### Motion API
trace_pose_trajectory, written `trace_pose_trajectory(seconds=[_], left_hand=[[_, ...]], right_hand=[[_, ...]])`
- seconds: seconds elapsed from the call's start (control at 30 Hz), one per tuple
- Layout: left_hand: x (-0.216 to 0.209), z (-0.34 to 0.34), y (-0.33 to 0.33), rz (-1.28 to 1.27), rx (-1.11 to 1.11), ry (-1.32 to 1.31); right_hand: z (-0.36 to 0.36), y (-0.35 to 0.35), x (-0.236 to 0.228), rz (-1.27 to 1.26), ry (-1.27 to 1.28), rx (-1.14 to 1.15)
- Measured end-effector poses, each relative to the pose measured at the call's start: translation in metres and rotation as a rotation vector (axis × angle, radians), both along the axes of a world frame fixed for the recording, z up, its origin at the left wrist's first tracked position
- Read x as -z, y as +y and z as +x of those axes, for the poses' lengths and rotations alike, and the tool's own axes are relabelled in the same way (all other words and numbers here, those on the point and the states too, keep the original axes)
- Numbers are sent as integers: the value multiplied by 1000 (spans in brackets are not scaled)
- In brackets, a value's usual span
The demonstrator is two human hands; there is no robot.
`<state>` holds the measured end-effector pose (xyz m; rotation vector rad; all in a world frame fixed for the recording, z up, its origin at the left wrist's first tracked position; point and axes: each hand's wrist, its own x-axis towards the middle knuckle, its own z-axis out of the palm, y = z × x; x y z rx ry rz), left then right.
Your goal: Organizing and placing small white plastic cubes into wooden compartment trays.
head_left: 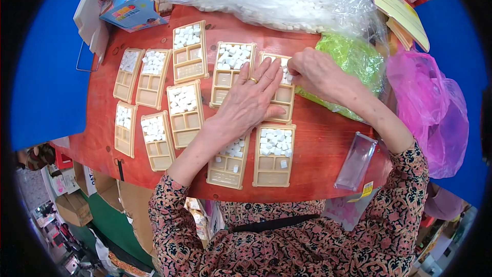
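My left hand lies with its fingers stretched out over a tan compartment tray right of the middle. Its fingertips reach the tray's top section of small white cubes. My right hand is curled at that tray's upper right corner, fingers bent together; whatever they hold is hidden. Under my left wrist and palm, two neighbouring trays are partly covered: one tray behind, another tray in front. A further tray near the table's front edge has white cubes on top and one loose cube in a lower section.
Several similar trays stand to the left on the red table. A large clear bag of white cubes lies at the back, beside green plastic wrap. At right are a clear plastic box and a pink bag.
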<state>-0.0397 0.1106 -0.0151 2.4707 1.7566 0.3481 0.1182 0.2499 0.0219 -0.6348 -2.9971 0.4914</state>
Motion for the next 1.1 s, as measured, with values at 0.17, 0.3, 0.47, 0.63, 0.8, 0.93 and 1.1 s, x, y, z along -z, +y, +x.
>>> trace_pose_trajectory(seconds=[0.17, 0.3, 0.47, 0.63, 0.8, 0.93, 1.1], left_hand=[[-6, 2, 5, 44, 16, -16], [5, 9, 13, 47, 52, -20], [10, 13, 16, 64, 54, 30], [8, 15, 13, 72, 45, 28], [-1, 11, 10, 71, 84, -32], [0, 4, 9, 84, 26, -77], [-5, -10, 5, 17, -131, -40]], right_hand=[[-10, 15, -33, -205, -225, 123], [-5, 22, -39, -80, 92, 86], [-2, 21, -41, -29, 200, 82], [-8, 29, -51, -118, 96, 123], [-26, 40, -74, -52, 173, 170], [-47, 94, -82, 19, 78, 282], [-49, 135, -49, 702, 829, -22]])
